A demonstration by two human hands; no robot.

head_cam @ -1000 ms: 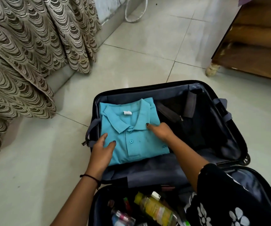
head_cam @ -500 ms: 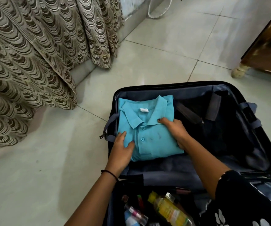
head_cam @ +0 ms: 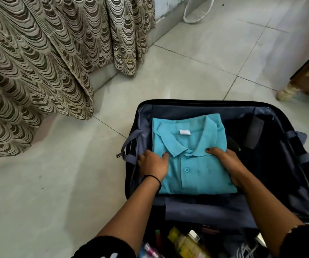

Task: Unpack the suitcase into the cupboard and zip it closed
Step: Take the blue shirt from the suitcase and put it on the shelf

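Sliding in since a moment ago, my left grip (head_cam: 152, 165) pinches the left edge of the folded teal shirt (head_cam: 192, 164), thumb on top; it lies in the far left corner of the open suitcase (head_cam: 196, 109); my right grip (head_cam: 226, 162) pinches its right edge.

Soft, even daylight, fairly bright; a pale sheen lies on the floor (head_cam: 168, 90) beyond the fingers (head_cam: 215, 151). Between the fingers the shirt (head_cam: 196, 168) is sharp and well lit. Right of them the suitcase (head_cam: 289, 192) lining sinks into dark. Short of them a bottle (head_cam: 187, 244) blurs. Curtain (head_cam: 38, 71) and tile lines bow at the edges.
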